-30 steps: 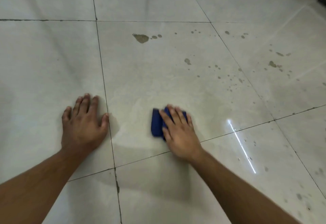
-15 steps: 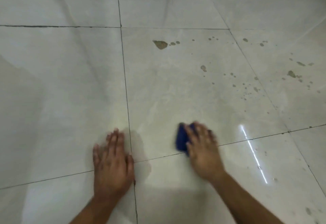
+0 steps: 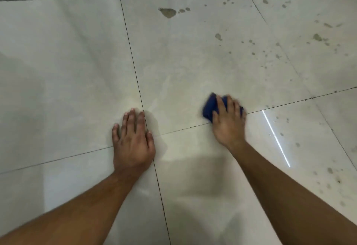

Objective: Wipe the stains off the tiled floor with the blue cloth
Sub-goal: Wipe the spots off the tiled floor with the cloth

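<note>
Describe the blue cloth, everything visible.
The blue cloth is dark blue, soft-looking fabric bunched into a small wad, lying on the tiled floor just beyond a grout line. The right hand lies over it with fingers spread, covering its near and right parts; only the left portion and a sliver past the fingers show. It is slightly motion-blurred. No stain touches it.

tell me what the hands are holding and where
The right hand presses the blue cloth to the floor, fingers lying across its top and right side. The left hand rests flat, holding nothing.
</note>
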